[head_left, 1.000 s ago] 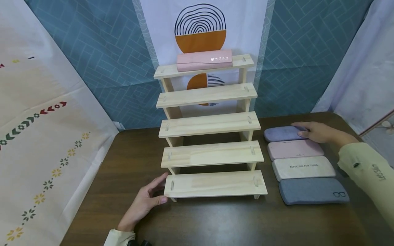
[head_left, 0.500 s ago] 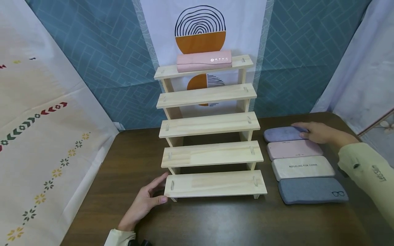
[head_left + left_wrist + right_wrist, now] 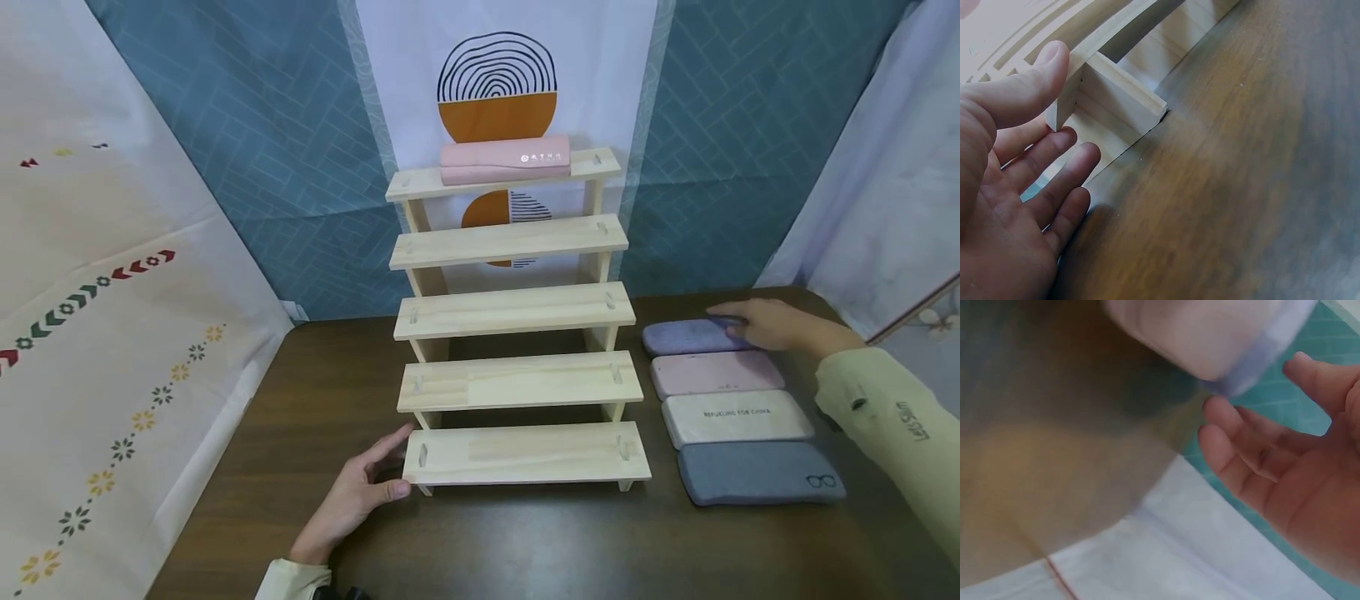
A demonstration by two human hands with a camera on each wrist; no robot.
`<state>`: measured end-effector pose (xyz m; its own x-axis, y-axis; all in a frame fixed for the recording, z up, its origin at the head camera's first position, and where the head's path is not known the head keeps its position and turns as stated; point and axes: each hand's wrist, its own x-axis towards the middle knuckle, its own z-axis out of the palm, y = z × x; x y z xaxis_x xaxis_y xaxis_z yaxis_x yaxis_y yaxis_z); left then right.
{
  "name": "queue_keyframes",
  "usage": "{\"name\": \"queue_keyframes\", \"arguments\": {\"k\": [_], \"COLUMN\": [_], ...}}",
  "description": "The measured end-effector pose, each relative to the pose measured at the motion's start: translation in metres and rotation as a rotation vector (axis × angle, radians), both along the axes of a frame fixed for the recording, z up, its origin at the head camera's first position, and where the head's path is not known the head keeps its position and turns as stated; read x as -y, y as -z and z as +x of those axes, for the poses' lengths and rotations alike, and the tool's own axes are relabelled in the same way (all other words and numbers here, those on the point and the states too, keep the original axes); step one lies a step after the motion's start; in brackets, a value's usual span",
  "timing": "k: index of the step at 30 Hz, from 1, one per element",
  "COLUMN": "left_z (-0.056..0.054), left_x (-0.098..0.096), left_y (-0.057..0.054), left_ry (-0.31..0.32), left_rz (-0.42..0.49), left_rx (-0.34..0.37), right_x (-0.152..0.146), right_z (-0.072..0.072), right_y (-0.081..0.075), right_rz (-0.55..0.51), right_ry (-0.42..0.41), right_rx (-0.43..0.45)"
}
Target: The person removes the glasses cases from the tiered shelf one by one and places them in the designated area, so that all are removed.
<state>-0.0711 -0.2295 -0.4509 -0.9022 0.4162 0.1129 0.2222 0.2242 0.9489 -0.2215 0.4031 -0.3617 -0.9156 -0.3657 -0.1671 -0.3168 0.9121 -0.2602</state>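
Note:
A wooden five-step rack (image 3: pixel 517 382) stands on the brown table. My left hand (image 3: pixel 352 500) is at the left end of its lowest step, thumb by the front corner and forefinger by the rear one. In the left wrist view, the left hand's fingers (image 3: pixel 1054 194) are loosely extended beside the step's end. At the right, my right hand (image 3: pixel 772 323) is over the right end of a purple glasses case (image 3: pixel 686 337). The right wrist view shows its thumb spread apart from the fingers, with the fingertips (image 3: pixel 1216 440) right by the case's blurred end.
In front of the purple case lie a pink case (image 3: pixel 716 372), a white case (image 3: pixel 738 418) with lettering, and a blue-grey case (image 3: pixel 757 473), in a row. Another pink case (image 3: pixel 506 160) sits on the top step. Patterned cloth (image 3: pixel 285 167) hangs behind the table.
The head view has tilted up a little, so the scene sits lower. Against the purple case, my right hand has risen slightly. My left hand stays at the rack.

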Motion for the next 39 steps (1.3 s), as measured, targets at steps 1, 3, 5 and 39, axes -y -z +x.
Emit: {"name": "queue_keyframes", "arguments": {"k": [1,3,5,39], "left_z": [0.000,0.001,0.001,0.002], "left_x": [0.000,0.000,-0.001,0.002], "left_y": [0.000,0.000,0.000,0.002], "left_ry": [0.000,0.000,-0.002,0.019], "left_rz": [-0.002,-0.008,-0.013,0.033], "left_rx": [-0.001,-0.004,-0.005,-0.005], "right_x": [0.001,0.004,0.011,0.209], "right_z": [-0.001,-0.003,-0.005,-0.071], "right_y": [-0.004,-0.014,-0.028,-0.208], "right_rz": [-0.008,-0.028,-0.054,-0.436], "right_ry": [-0.007,-0.012,-0.002,0.145], "right_rx": [-0.004,-0.008,-0.017,-0.156]}}
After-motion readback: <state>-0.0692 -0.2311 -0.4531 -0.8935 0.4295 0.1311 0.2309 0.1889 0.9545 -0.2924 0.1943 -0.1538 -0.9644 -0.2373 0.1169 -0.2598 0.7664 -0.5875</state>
